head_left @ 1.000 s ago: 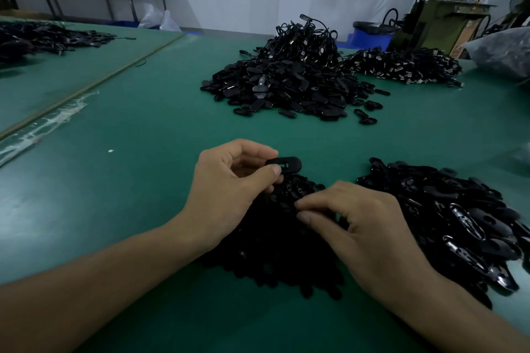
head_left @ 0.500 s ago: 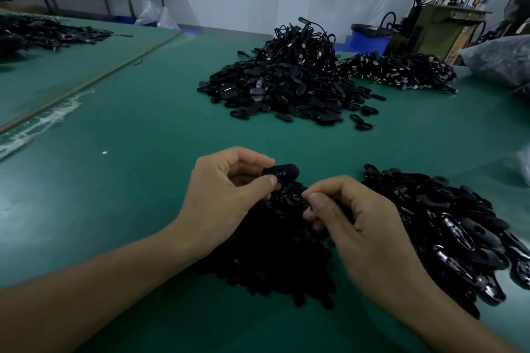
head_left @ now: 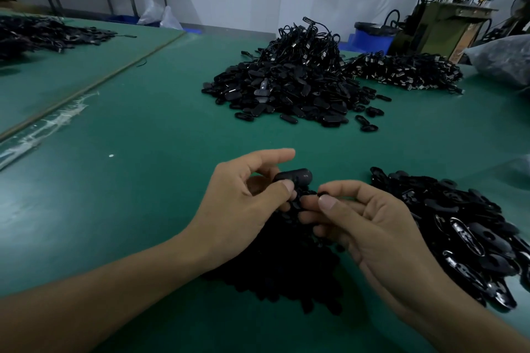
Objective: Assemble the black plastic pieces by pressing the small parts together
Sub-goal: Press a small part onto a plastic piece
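Note:
My left hand (head_left: 246,203) pinches a black oval plastic piece (head_left: 295,175) between thumb and fingers, just above a low heap of small matte black parts (head_left: 275,272). My right hand (head_left: 370,226) pinches a small black part (head_left: 322,194) between thumb and forefinger, close to the oval piece and just right of it. Whether the two parts touch is unclear. A second heap of glossy black oval pieces (head_left: 470,232) lies right of my right hand.
A large pile of black pieces with cables (head_left: 289,86) sits at the table's (head_left: 143,180) far middle, another cable pile (head_left: 401,70) behind it. More black parts (head_left: 43,34) lie far left. A blue bin (head_left: 372,37) and a machine (head_left: 447,8) stand at the back right.
My right hand lifted off the near heap with a small part pinched and turned palm-up toward my left hand. The left hand kept its oval piece and rolled it slightly.

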The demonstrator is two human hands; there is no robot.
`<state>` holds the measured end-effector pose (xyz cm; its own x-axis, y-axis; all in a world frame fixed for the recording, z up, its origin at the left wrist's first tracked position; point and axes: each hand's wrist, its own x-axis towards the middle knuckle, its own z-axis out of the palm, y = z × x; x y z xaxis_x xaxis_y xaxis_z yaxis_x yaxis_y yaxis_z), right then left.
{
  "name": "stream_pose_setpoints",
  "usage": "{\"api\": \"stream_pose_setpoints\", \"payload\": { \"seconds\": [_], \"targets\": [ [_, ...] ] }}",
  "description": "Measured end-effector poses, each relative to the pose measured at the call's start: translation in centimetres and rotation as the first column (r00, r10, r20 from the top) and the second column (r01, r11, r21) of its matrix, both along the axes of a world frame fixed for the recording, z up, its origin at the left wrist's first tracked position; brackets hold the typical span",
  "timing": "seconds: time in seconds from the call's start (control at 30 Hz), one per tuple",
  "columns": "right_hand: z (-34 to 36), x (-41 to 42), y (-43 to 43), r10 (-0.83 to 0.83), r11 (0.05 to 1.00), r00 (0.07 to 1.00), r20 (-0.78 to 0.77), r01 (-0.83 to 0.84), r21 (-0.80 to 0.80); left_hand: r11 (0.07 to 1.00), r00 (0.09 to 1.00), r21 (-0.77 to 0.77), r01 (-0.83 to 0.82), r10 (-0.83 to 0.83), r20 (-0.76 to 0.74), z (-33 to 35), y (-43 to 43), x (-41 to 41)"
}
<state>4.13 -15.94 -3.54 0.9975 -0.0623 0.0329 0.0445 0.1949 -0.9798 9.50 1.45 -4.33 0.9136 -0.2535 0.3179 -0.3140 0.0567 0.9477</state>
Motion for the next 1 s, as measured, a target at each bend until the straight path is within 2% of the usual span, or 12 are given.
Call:
{"api": "stream_pose_setpoints", "payload": {
  "seconds": [0.1, 0.33, 0.53, 0.63, 0.83, 1.0],
  "targets": [
    [0.23, -0.09, 0.10, 0.020, 0.999, 1.000, -0.008, -0.020, 0.039, 0.995, 0.998, 0.087, 0.047, -0.050, 0.030, 0.37, -0.16, -0.47],
    [0.39, -0.29, 0.21, 0.019, 0.999, 1.000, 0.010, -0.019, 0.050, 0.987, 0.998, 0.156, 0.044, -0.051, 0.039, 0.52, -0.21, -0.78],
    [0.23, -0.40, 0.11, 0.003, 0.997, 0.998, 0.062, 0.002, -0.075, 0.977, 0.998, 0.212, 0.015, -0.027, 0.053, 0.29, -0.21, -0.87],
    [0.28, -0.47, 0.06, -0.046, 0.989, 0.995, 0.084, 0.057, -0.134, 0.987, 1.000, 0.162, -0.006, 0.003, 0.021, 0.21, -0.17, -0.74],
    [0.61, -0.75, 0.11, -0.070, 0.969, 0.991, 0.117, 0.096, -0.230, 0.998, 0.996, -0.057, -0.031, 0.027, -0.085, 0.14, -0.39, -0.75],
    [0.63, -0.73, 0.30, -0.101, 0.950, 0.986, 0.133, 0.135, -0.282, 1.000, 0.996, -0.015, 0.005, -0.006, -0.084, 0.14, -0.54, -1.11]
  ]
}}
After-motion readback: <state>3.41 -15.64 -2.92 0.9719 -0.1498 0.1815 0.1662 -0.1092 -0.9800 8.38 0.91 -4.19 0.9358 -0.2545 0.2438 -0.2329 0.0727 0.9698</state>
